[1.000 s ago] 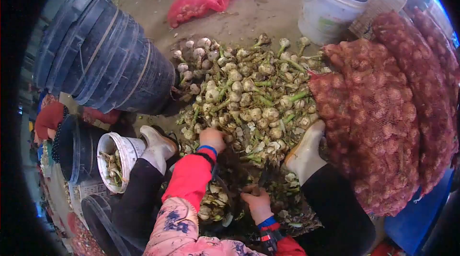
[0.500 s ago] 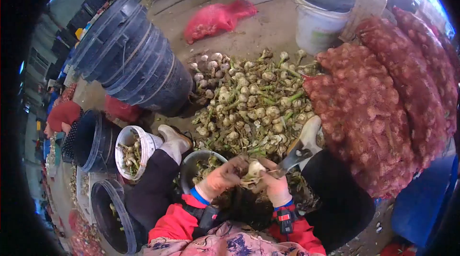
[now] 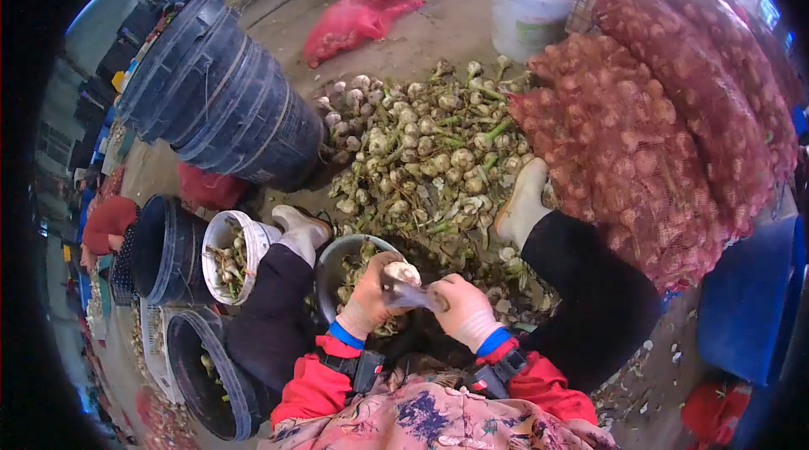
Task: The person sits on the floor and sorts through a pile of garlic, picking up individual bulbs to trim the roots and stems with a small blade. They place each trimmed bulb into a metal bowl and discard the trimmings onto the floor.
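Observation:
My left hand (image 3: 369, 297), gloved, is closed around a garlic bulb (image 3: 403, 273) whose pale face points up and away from me. My right hand (image 3: 466, 312), also gloved, grips a knife by its handle. The knife blade (image 3: 409, 297) points left and lies across the near side of the bulb, partly blurred. Under and beyond my left hand stands a metal basin (image 3: 325, 280) with trimmed garlic in it, partly hidden by the hand. Ahead, between my boots, spreads a heap of garlic (image 3: 438, 151) with stalks.
Full red mesh sacks (image 3: 624, 155) lie at my right. Stacked dark tubs (image 3: 244, 104) lean at the left. A white bucket (image 3: 263, 239) holds stalky pieces beside my left boot (image 3: 302, 231). Farther off are a pink sack (image 3: 358, 24) and a white bucket (image 3: 535, 16). Another person (image 3: 109, 227) is far left.
The knife has swung from pointing up and right to lying left against the bulb. My left hand has shifted left with the bulb, and my view has moved slightly.

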A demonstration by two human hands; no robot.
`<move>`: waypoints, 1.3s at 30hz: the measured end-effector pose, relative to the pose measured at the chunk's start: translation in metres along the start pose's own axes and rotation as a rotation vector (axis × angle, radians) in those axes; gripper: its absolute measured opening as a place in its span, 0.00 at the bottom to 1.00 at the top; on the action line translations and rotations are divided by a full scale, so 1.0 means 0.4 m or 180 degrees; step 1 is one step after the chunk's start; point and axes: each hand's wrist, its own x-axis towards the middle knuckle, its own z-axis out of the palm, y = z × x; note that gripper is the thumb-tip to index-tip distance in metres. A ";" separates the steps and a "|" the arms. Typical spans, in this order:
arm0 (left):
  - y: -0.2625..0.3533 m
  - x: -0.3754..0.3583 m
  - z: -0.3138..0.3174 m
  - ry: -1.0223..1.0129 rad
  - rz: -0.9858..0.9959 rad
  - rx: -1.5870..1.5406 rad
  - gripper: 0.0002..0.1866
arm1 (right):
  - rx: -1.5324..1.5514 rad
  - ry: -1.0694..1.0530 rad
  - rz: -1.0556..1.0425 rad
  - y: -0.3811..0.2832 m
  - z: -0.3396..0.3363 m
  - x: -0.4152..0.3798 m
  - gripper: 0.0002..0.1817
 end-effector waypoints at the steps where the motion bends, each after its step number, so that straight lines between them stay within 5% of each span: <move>1: -0.012 -0.005 0.001 0.0000 -0.0117 -0.0588 0.44 | -0.0166 -0.0007 -0.0109 0.002 0.015 -0.001 0.09; 5: 0.016 -0.021 -0.001 -0.0019 0.0209 0.1209 0.42 | -0.0416 -0.0278 -0.0117 0.000 0.035 0.013 0.07; 8: 0.026 -0.033 0.022 0.0267 0.0257 0.1433 0.40 | -0.0630 -0.0395 -0.0116 0.020 0.060 0.016 0.06; 12: -0.005 -0.049 0.044 0.0393 0.0407 0.0111 0.38 | -0.0586 -0.0272 -0.0101 0.055 0.087 0.018 0.06; 16: 0.013 -0.061 0.055 0.0479 0.0307 0.0493 0.36 | -0.0603 -0.0323 0.0082 0.069 0.092 0.027 0.15; 18: 0.079 -0.070 0.074 0.0977 0.0014 0.1180 0.35 | -0.0308 0.0033 0.1327 0.186 0.118 0.040 0.18; 21: 0.156 -0.087 0.060 0.1053 0.0880 0.1457 0.35 | 0.0411 0.0454 0.2029 0.304 0.096 0.096 0.18; 23: 0.091 -0.069 0.006 0.1092 0.0513 0.1012 0.37 | 0.0303 0.0717 0.1435 0.226 0.090 0.095 0.17; 25: 0.048 -0.048 -0.048 0.0967 0.0925 0.1850 0.41 | 0.0400 0.0852 0.1029 0.184 0.099 0.074 0.17; 27: 0.060 -0.044 -0.040 0.0777 0.0088 -0.0789 0.38 | 0.0499 0.0969 0.0652 0.128 0.090 0.046 0.16; 30: 0.037 -0.018 -0.035 0.0784 0.0262 -0.2717 0.31 | 0.0643 0.0658 -0.0348 0.047 0.061 0.036 0.14; 34: 0.023 -0.043 -0.017 0.0896 -0.0426 -0.3404 0.27 | 0.0174 0.0654 -0.0651 0.020 0.070 0.040 0.16; 39: 0.044 -0.033 0.043 0.1010 -0.0371 -0.3613 0.28 | 0.0310 0.0723 -0.0671 0.001 0.066 0.063 0.16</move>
